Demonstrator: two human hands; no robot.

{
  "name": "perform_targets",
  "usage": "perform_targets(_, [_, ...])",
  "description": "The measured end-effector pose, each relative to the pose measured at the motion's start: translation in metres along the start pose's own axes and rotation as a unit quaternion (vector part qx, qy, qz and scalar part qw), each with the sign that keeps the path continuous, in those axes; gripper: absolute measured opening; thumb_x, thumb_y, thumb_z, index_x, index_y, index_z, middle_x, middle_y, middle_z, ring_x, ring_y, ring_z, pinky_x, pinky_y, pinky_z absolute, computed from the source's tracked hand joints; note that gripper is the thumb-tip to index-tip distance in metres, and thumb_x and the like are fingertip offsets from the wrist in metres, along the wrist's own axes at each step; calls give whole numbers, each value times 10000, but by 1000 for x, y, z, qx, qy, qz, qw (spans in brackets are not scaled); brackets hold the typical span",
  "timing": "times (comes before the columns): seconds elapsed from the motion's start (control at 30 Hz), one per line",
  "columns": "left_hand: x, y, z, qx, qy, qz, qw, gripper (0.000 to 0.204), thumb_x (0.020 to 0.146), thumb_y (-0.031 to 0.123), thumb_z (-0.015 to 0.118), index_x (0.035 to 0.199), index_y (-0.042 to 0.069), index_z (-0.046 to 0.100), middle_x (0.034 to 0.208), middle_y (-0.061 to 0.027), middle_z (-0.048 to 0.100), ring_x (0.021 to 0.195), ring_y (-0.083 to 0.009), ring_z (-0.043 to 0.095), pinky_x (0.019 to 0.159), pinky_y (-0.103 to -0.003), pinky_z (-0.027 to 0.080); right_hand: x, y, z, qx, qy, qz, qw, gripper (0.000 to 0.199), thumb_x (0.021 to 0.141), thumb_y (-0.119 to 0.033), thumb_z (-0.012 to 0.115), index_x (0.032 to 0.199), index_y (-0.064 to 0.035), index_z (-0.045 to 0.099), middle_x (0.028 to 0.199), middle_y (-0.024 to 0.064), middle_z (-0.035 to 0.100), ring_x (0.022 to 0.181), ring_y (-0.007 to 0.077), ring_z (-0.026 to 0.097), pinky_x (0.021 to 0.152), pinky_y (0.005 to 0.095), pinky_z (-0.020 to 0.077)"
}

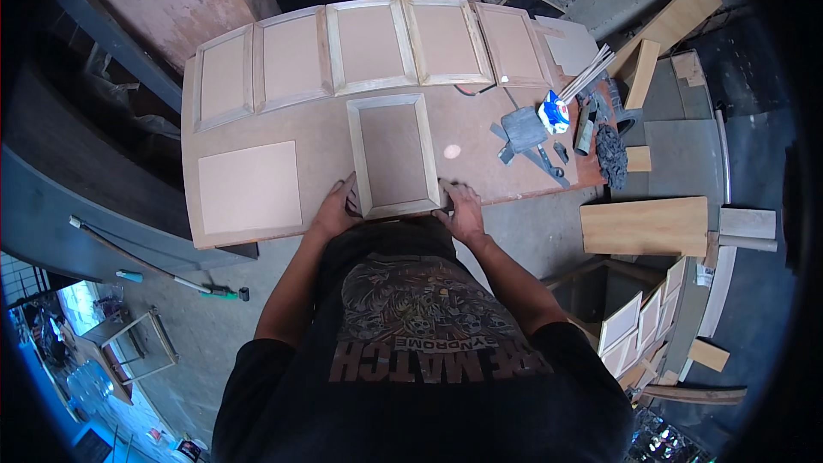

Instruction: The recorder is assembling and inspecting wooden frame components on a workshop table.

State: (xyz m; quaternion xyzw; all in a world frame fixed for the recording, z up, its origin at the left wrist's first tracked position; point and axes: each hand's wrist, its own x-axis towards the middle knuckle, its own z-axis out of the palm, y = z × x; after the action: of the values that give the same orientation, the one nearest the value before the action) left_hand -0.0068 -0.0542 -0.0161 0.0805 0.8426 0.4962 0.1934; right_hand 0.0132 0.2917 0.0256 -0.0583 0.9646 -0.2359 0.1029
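A pale wooden frame [361,154] lies on the near edge of the brown worktable, its lower rail close to my body. Inside it shows a darker brown surface; whether this is a panel or the tabletop I cannot tell. My left hand [334,208] grips the frame at its lower left corner, with the fingers along the outer side. At the opposite lower corner, my right hand [464,209] holds the frame with bent fingers, partly hidden. To the left lies a flat light board [250,187]. Several framed panels [372,45] stand in a row along the far side.
On the table's right are a grey block-like tool [523,128], a blue-and-white carton [554,112], thin sticks [591,73] and a dark crumpled cloth [611,157]. A wooden board [644,225] and stacked panels [641,327] stand at right. A long-handled tool [141,255] is at left.
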Motion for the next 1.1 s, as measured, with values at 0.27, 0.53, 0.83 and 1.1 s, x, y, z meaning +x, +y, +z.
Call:
perform_targets(0.27, [0,4,-2,-5,-6,1,1000,1121,666,-32,857,1656,44,335,1015,-121,547,811,-217,607,787,-321,585,-4,3,6,25,21,-31,999,656,811,-212,844,1429,-165,630,1228,102,676,1246,349,561,1097,494,392])
perform_targets(0.53, [1,-1,-1,15,-10,-13,1000,1144,649,-5,875,1655,37,332,1032,-146,557,900,-283,610,867,-347,573,-1,10,5,3,9,-71,997,585,823,-192,833,1384,-200,666,1163,84,670,1188,324,577,1066,492,400])
perform_targets(0.83, [1,1,-1,7,-10,-13,1000,1119,662,-23,855,1653,34,338,1009,-129,548,816,-231,609,790,-326,583,12,-1,-10,-62,-76,-79,992,679,816,-166,827,1461,-260,636,1182,55,631,1213,282,550,1082,479,393])
perform_targets(1.1, [1,0,0,5,-5,-12,1000,1110,673,-31,848,1655,46,337,1027,-129,553,800,-231,630,779,-327,598,21,0,-19,-86,-123,-106,983,691,830,-175,824,1478,-305,625,1246,71,632,1252,292,553,1115,485,388])
